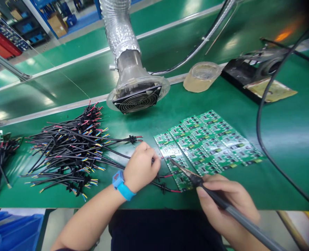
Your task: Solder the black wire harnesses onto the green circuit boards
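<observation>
My left hand point(143, 165), with a blue wristband, is closed on a black cable whose red wire end reaches the left edge of a green circuit board strip point(182, 178). In my right hand point(226, 198) is a soldering iron point(217, 200), held like a pen, its tip touching or just above that strip near the wire end. More circuit boards point(211, 141) lie side by side to the right of the strip. Two other cables with red ends pass below my left hand onto the strip's lower part.
A pile of black cables point(73, 146) lies on the green table point(133, 122) at the left. A fume extractor point(140, 94) hangs over the middle. Behind the boards are a tape roll point(201, 76) and a black iron stand point(241, 75); a black cord point(259, 129) curves down the right side.
</observation>
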`<state>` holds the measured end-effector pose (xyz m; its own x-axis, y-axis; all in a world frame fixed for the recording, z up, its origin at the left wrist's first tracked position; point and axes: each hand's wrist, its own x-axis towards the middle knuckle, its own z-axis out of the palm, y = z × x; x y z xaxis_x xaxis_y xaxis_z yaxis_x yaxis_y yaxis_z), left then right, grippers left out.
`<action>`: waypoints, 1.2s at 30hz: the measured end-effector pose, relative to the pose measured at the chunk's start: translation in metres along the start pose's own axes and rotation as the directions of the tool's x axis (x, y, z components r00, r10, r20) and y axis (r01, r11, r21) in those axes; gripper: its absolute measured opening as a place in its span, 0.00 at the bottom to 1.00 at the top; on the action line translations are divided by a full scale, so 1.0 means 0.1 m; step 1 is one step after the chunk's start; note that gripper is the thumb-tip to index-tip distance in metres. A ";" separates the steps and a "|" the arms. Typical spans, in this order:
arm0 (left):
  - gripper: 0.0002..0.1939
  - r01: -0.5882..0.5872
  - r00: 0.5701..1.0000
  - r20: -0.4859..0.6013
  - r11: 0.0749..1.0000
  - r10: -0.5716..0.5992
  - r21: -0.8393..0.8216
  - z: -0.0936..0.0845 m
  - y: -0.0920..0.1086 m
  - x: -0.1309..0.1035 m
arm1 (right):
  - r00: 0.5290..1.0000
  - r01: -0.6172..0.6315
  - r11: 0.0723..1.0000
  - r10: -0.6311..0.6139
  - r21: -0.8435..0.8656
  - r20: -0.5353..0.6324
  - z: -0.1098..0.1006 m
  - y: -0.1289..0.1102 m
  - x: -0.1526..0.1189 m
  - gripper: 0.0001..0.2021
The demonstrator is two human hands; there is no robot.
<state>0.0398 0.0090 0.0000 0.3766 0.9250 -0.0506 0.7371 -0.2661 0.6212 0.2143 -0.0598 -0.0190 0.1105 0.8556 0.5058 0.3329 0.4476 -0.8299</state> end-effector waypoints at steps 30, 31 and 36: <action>0.06 -0.131 0.988 0.110 0.974 0.112 0.183 -0.01 -0.02 -0.03 | 0.998 0.024 0.999 -0.026 0.021 0.059 0.01 0.05 -0.05 0.09; 0.06 -0.133 0.987 0.110 0.973 0.114 0.186 -0.01 -0.02 -0.04 | 0.999 0.020 1.000 -0.020 0.012 0.039 0.00 0.05 -0.05 0.08; 0.07 -0.136 0.988 0.097 0.969 0.119 0.206 0.00 -0.02 -0.05 | 1.000 0.003 0.994 -0.004 -0.111 -0.006 -0.04 0.07 -0.06 0.07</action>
<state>0.0362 0.0052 -0.0011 0.5138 0.8563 -0.0519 0.7783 -0.4398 0.4481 0.2199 -0.0632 -0.0268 0.1152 0.8523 0.5103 0.4349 0.4185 -0.7973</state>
